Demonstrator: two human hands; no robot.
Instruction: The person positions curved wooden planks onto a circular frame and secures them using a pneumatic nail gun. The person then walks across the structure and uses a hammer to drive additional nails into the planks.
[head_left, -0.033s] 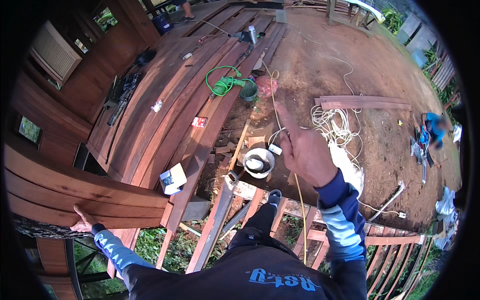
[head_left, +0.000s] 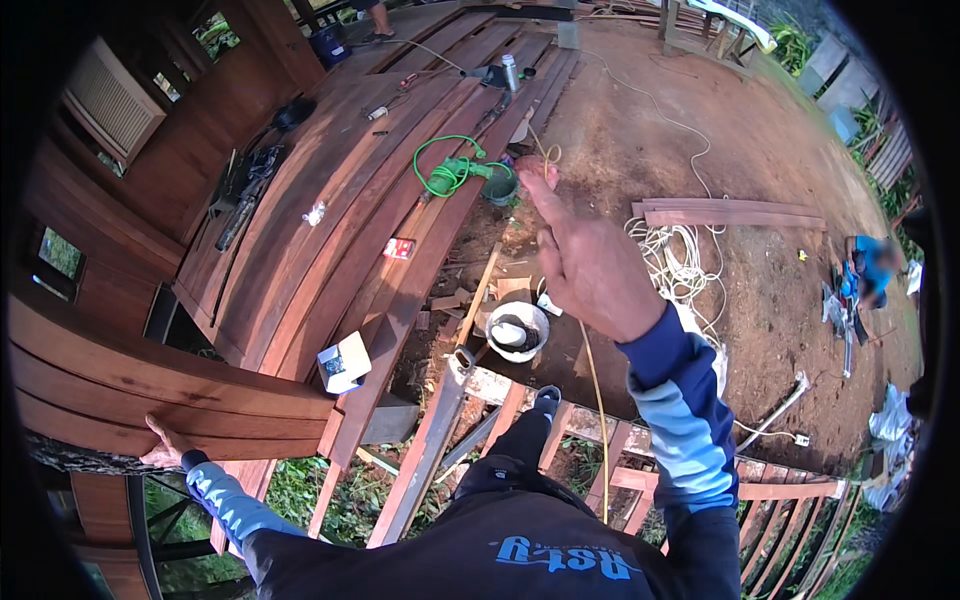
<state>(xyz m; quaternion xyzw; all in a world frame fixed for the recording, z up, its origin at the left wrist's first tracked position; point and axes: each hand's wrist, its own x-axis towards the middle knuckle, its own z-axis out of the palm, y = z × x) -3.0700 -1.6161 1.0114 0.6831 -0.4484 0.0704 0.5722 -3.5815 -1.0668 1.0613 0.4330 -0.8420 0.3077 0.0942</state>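
Note:
My left hand (head_left: 168, 445) rests on the lower edge of the reddish plank wall (head_left: 100, 385) at the left, its fingers spread and nothing in them. My right hand (head_left: 597, 275) is raised over the work area with the index finger stretched forward and the thumb apart. It appears to hold nothing; the other fingers are curled out of sight. Beyond its fingertip lie a pinkish-red bag (head_left: 540, 165) and a dark green bucket (head_left: 500, 187). Left of the bucket, a green power tool (head_left: 450, 177) with a green cord lies on the boards. Below the hand stands a white bucket (head_left: 537, 318) with dark contents.
Long wooden boards (head_left: 330, 230) cover the left side, bearing a white open box (head_left: 345, 362), a red box (head_left: 399, 248) and a metal bottle (head_left: 510, 72). Coiled pale cable (head_left: 680, 265) lies on bare soil, right. Open joists (head_left: 510, 410) surround my foot. Another person (head_left: 870, 265) is at far right.
My right hand has moved slightly left and farther forward, its index finger now nearly over the pinkish-red bag. My left hand stays on the plank wall.

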